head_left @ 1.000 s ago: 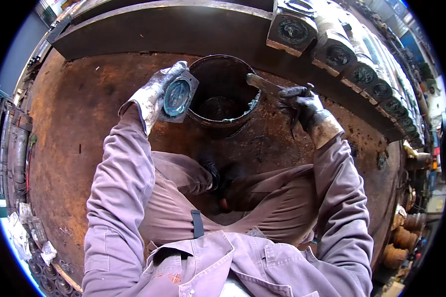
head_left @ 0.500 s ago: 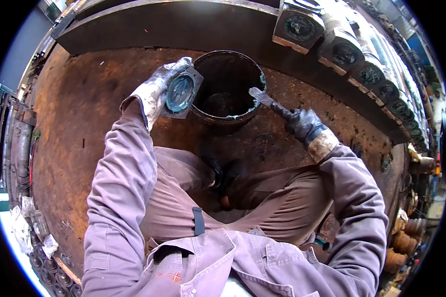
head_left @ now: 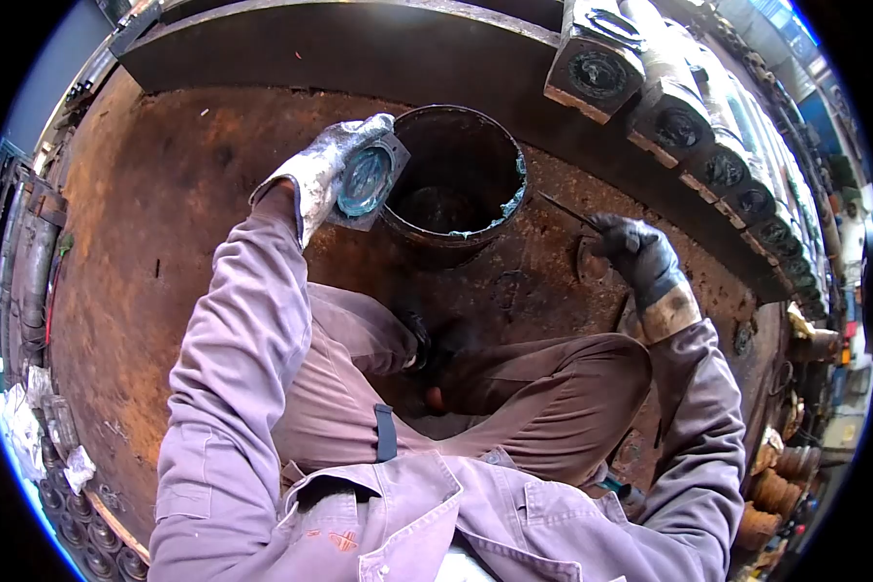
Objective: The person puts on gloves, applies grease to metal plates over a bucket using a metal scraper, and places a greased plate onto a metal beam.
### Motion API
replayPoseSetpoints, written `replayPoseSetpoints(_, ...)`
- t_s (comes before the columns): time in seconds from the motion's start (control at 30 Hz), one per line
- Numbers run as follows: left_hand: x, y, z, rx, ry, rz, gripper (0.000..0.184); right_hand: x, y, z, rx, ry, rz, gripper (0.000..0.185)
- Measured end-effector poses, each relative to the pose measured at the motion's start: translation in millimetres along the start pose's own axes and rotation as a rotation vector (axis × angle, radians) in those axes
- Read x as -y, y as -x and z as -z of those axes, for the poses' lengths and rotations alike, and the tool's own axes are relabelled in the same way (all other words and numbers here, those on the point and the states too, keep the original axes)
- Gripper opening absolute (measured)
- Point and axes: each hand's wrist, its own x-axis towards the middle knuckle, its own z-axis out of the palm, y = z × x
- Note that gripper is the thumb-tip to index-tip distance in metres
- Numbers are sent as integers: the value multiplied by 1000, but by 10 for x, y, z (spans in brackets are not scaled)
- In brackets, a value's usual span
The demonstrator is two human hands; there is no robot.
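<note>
My left hand [head_left: 332, 167], in a stained light glove, grips a square metal plate [head_left: 394, 167] by its left side. Blue-green grease [head_left: 366, 181] covers the round middle of the plate, which is held tilted at the left rim of a dark round bucket [head_left: 456, 237]. Similar grease sticks to the bucket's right rim. To the right of the bucket, my right hand [head_left: 638, 254], in a dark glove, is closed on a thin scraper [head_left: 565, 209], seen nearly edge-on and pointing toward the bucket.
A rusty brown surface [head_left: 184, 242] lies under the bucket. Behind it runs a long dark metal beam [head_left: 339, 48]. Square-ended metal blocks [head_left: 597, 76] line the upper right. Rusty coiled parts [head_left: 774, 493] sit at the lower right, and round metal parts [head_left: 97, 529] at the lower left.
My right hand has moved right and down, away from the bucket, and the scraper has turned from its flat face to its edge. The plate and bucket appear slightly farther right.
</note>
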Motion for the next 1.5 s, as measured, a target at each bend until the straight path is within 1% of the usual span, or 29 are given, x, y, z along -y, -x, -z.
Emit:
replayPoseSetpoints(0.03, -11, -7, -2, 9, 1, 10, 40, 209, -106, -203, -29, -389, -79, 35)
replayPoseSetpoints(0.07, -4, -8, 0, -6, -40, -34, 41, 715, -181, -538, 6, -800, -180, 43)
replayPoseSetpoints(0.1, -83, 177, -74, -21, -58, 6, 41, 469, -439, -618, 370, -1228, -154, 42)
replayPoseSetpoints(0.13, -163, 362, -148, -34, -76, 46, 42, 522, -532, -836, 374, -1243, -194, 34)
replayPoseSetpoints(0.17, -125, 329, -141, -35, -81, 48, 42, 591, -633, -1090, 309, -1214, -256, 27)
replayPoseSetpoints(0.23, -21, 232, -85, -30, -44, -116, 43, 540, -915, -1535, 204, -1149, -321, 24)
replayPoseSetpoints(0.27, -49, 263, -103, -36, -51, -115, 43, 409, -1006, -1752, 215, -1097, -168, 21)
replayPoseSetpoints(0.33, -125, 341, -150, -88, 9, 34, 43, 373, -1098, -2037, 159, -549, 168, 19)
replayPoseSetpoints(0.37, -129, 320, -120, -95, 4, 35, 43, 424, -1078, -2108, 85, -50, 336, 20)
replayPoseSetpoints(0.4, -103, 277, -88, -101, 18, 21, 43, 479, -1016, -2155, -38, 238, 472, 27)
replayPoseSetpoints(0.43, -58, 213, -58, -103, 32, 10, 44, 477, -983, -2209, -40, 232, 464, 27)
replayPoseSetpoints(0.47, 6, 36, 51, -51, -4, -32, 44, 459, -946, -2247, -41, 223, 364, 28)
replayPoseSetpoints(0.5, -59, 147, -2, -61, 57, 69, 43, 546, -893, -2265, -44, 216, 265, 29)
replayPoseSetpoints(0.53, -75, 145, -16, -71, 61, 90, 42, 649, -801, -2208, -16, 330, 340, 27)
replayPoseSetpoints(0.6, -51, 111, -19, -79, 72, 112, 42, 773, -795, -2239, 61, 249, 183, 19)
replayPoseSetpoints(0.63, -33, 92, -5, -62, 58, 92, 42, 854, -710, -2201, 103, 466, 239, 21)
replayPoseSetpoints(0.67, -25, 84, 10, -47, 42, 70, 42, 729, -732, -2263, 105, 466, 238, 21)
replayPoseSetpoints(0.7, -31, 88, 12, -49, 42, 71, 42, 590, -768, -2357, 122, 255, 174, 22)
replayPoseSetpoints(0.77, -53, 106, 5, -87, 22, 79, 42, 518, -782, -2407, 141, 42, 109, 23)
replayPoseSetpoints(0.9, -13, 144, 16, -103, 40, -15, 44, 865, -711, -2236, 202, 396, 170, 26)
replayPoseSetpoints(0.93, 21, 197, 16, -103, 38, -15, 44, 883, -687, -2219, 207, 439, 177, 27)
replayPoseSetpoints(1.0, 62, 268, 47, -54, 141, -149, 44, 888, -644, -2192, 214, 470, 185, 28)
replayPoseSetpoints(1.1, 69, 194, 133, -19, 188, -76, 44, 874, -647, -2233, 175, 399, 207, 26)
replayPoseSetpoints(1.17, 67, 176, 121, -18, 175, -74, 46, 970, -595, -2194, 180, 512, 317, 24)
replayPoseSetpoints(1.3, 71, 124, 105, -48, 102, -43, 46, 1086, -544, -2095, 242, 353, 362, 24)
replayPoseSetpoints(1.33, 86, 88, 137, -40, 111, -62, 47, 1107, -552, -2048, 263, 214, 324, 24)
replayPoseSetpoints(1.4, 70, 158, 127, -38, 106, -86, 46, 950, -723, -1996, 242, 132, 455, 24)
replayPoseSetpoints(1.43, 76, 189, 110, -29, 103, -107, 46, 932, -753, -1983, 169, 50, 404, 21)
replayPoseSetpoints(1.5, 60, 235, 53, -8, 101, -115, 45, 1051, -816, -1988, 95, 86, 222, 21)
